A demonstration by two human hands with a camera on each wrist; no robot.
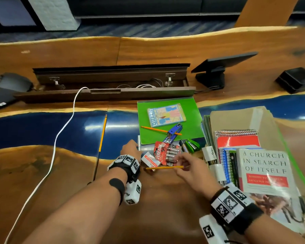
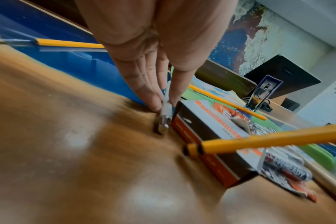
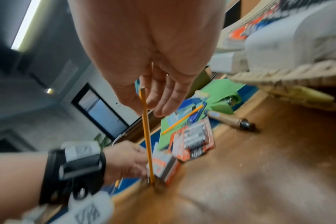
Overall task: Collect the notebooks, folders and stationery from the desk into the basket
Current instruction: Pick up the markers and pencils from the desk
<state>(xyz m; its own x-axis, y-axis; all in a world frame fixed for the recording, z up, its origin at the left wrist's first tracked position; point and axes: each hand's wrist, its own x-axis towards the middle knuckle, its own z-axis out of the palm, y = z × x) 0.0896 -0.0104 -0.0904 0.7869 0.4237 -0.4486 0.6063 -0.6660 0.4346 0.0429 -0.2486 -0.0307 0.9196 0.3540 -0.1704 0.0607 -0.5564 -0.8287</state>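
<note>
My left hand [image 1: 137, 147] pinches a slim white and silver pen [image 2: 166, 112] between thumb and fingers, its tip down on the wood. My right hand [image 1: 180, 166] pinches a yellow pencil [image 1: 163, 167] near one end; its far end rests by an orange and grey box [image 1: 150, 160]. A battery pack [image 1: 166, 153] lies between the hands. Behind are a green folder [image 1: 192, 118] with a booklet [image 1: 165, 114], a blue stapler [image 1: 173, 132] and a second pencil [image 1: 158, 129] on it. A woven basket [image 3: 278, 78] on the right holds spiral notebooks [image 1: 238, 140] and a book [image 1: 266, 171].
A third pencil [image 1: 102, 134] lies alone on the blue resin strip to the left. A green stapler [image 1: 192, 145] and a marker [image 3: 226, 119] sit by the basket. A white cable [image 1: 60, 132], an open cable trough [image 1: 111, 81] and a monitor [image 1: 217, 69] stand farther back.
</note>
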